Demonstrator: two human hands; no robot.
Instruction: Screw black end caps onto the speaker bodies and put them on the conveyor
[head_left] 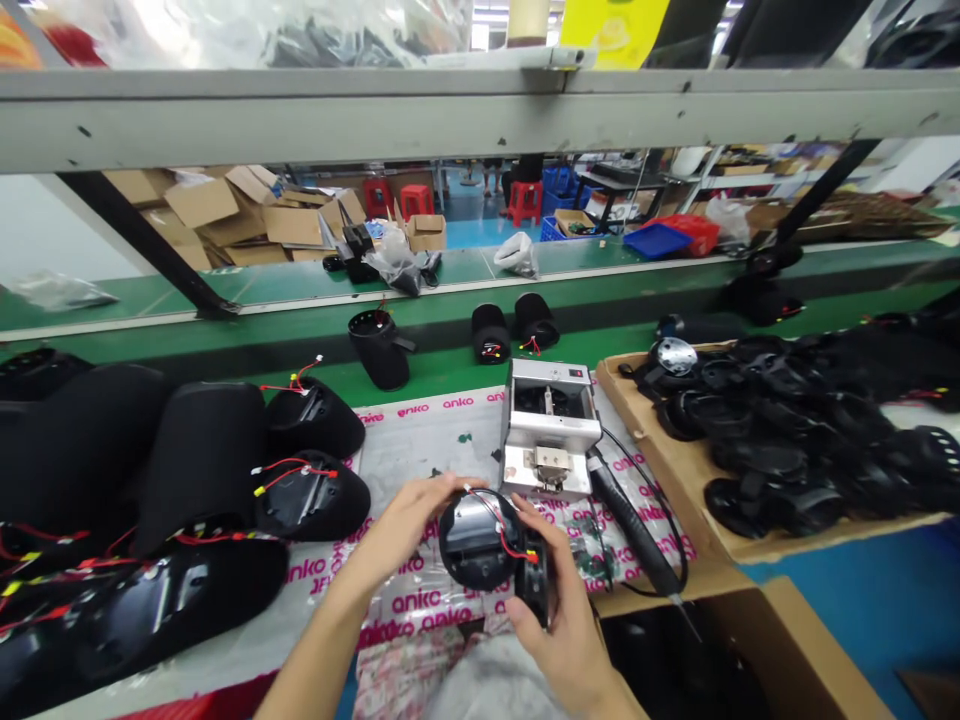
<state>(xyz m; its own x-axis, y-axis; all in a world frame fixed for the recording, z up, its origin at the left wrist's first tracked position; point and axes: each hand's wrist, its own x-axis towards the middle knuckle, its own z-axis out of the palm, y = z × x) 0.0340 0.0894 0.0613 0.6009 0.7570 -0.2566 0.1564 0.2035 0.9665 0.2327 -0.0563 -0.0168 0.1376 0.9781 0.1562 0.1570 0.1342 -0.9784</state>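
In the middle, a glossy round black speaker end with red and black wires (pixel 476 545) faces up over the printed sheet. My left hand (pixel 412 525) grips its far left edge, fingers laid over the top. My right hand (pixel 566 600) has a black ring-shaped cap (pixel 532 585) between thumb and fingers, held right against the speaker end. Just beyond the hands stands a silver screw feeder (pixel 551 435). To its right an electric screwdriver (pixel 637 525) lies with its bit pointing toward me.
Black fabric-covered speaker bodies (pixel 210 450) with wires crowd the left side. At right, a cardboard tray (pixel 660 470) holds many black parts, with an open cardboard box (pixel 802 640) below. Several cylinders (pixel 379 348) stand at the back under a metal shelf beam (pixel 420 120).
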